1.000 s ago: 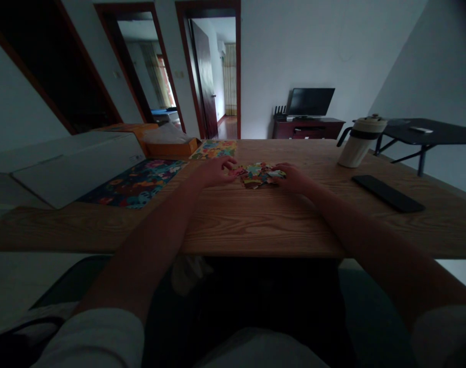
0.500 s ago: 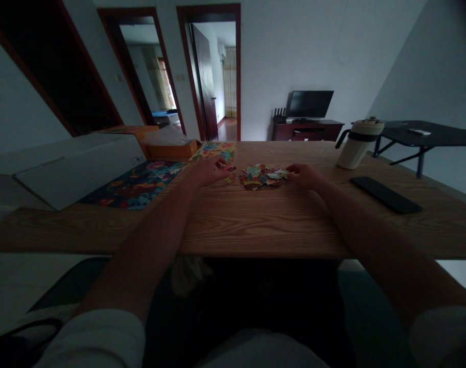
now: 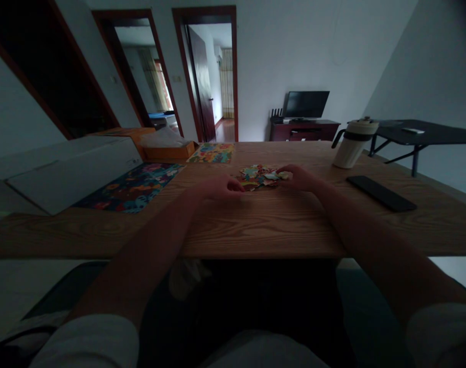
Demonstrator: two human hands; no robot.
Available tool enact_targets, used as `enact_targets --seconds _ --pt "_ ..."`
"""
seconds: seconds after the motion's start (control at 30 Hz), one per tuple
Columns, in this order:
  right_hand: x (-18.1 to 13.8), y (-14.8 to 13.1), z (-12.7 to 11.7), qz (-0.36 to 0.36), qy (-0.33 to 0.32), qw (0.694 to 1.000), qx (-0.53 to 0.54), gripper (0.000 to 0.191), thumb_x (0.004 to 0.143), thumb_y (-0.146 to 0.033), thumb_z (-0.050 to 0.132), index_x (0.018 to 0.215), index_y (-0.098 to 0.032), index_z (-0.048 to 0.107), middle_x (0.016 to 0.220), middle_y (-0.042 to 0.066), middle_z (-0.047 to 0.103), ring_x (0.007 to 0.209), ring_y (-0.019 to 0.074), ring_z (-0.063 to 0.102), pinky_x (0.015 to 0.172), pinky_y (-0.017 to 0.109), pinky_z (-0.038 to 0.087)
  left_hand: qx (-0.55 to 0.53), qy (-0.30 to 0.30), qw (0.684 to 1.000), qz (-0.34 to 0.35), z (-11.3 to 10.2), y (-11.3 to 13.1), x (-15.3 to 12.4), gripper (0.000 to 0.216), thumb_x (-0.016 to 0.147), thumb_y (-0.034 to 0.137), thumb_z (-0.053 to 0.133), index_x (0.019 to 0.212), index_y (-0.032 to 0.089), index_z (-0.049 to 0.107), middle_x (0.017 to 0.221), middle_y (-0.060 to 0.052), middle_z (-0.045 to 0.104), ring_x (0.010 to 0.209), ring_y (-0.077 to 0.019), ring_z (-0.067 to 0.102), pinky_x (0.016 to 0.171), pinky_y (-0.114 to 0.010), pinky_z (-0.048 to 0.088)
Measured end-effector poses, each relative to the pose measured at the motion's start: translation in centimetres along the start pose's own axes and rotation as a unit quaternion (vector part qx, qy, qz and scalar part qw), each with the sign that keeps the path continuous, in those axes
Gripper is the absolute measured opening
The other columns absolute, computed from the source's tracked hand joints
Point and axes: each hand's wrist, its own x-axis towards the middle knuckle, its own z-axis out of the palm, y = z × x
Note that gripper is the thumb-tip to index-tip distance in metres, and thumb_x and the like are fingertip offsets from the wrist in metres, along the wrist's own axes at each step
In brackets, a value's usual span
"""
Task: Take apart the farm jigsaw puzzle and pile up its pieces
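Note:
A small heap of colourful jigsaw pieces [image 3: 260, 175] lies on the wooden table [image 3: 256, 225], in the middle. My left hand [image 3: 222, 187] rests at the heap's near-left edge, its fingers pinched together at a piece. On the heap's right side sits my right hand [image 3: 300, 177], fingers curled onto the pieces. A dark floral puzzle board [image 3: 135, 186] lies to the left. Farther back a smaller bright picture card [image 3: 212, 153] rests flat.
A white box [image 3: 68, 166] and an orange box [image 3: 166, 145] stand at the left. A white jug [image 3: 351, 143] and a black phone [image 3: 381, 193] are at the right. Beyond stand a dark side table [image 3: 428, 134], a screen [image 3: 307, 104] and open doorways.
My left hand drew back from near the bright card toward me and now sits at the heap's near-left edge. My right hand stays on the heap's right side.

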Motion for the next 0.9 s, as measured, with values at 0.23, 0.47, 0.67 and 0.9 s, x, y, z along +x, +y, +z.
enact_targets --seconds 0.23,0.47,0.67,0.9 --pt "0.1 -0.7 0.6 -0.002 -0.014 0.999 -0.046 0.043 0.075 -0.038 0.075 0.115 -0.021 0.073 0.117 0.01 0.071 0.107 0.0288 0.065 0.097 0.04 0.048 0.045 0.033 0.998 0.035 0.9 -0.3 0.8 0.033 0.09 0.033 0.051 0.07 0.015 0.069 0.066 -0.001 0.061 0.059 -0.0111 0.05 0.058 -0.024 0.034" --pt "-0.2 -0.7 0.5 0.02 -0.018 1.0 0.004 0.032 0.083 -0.043 0.07 0.104 -0.02 0.076 0.1 0.009 0.075 0.091 0.0245 0.069 0.085 0.036 0.052 -0.032 -0.075 0.996 0.036 0.5 0.3 0.0 0.028 0.08 0.044 0.07 0.097 0.023 0.08 0.093 -0.003 0.076 0.083 -0.016 0.065 0.073 -0.023 0.042" --pt "2.8 -0.7 0.5 0.121 0.037 0.991 0.047 0.027 0.091 -0.031 0.061 0.107 -0.015 0.076 0.104 0.013 0.075 0.09 0.0226 0.069 0.083 0.033 0.052 -0.012 -0.07 0.997 -0.023 0.9 0.9 0.1 0.049 0.072 0.057 0.075 0.106 0.021 0.077 0.092 -0.005 0.075 0.078 -0.0175 0.066 0.066 -0.025 0.043" --pt "8.6 -1.5 2.5 0.172 -0.042 0.982 -0.061 0.035 0.084 -0.049 0.069 0.091 -0.016 0.077 0.082 0.013 0.074 0.077 0.0248 0.069 0.073 0.036 0.054 0.019 -0.126 0.992 -0.023 1.2 2.2 -0.2 0.044 0.064 0.051 0.081 0.098 0.024 0.077 0.086 -0.003 0.072 0.073 -0.0165 0.064 0.06 -0.024 0.041"
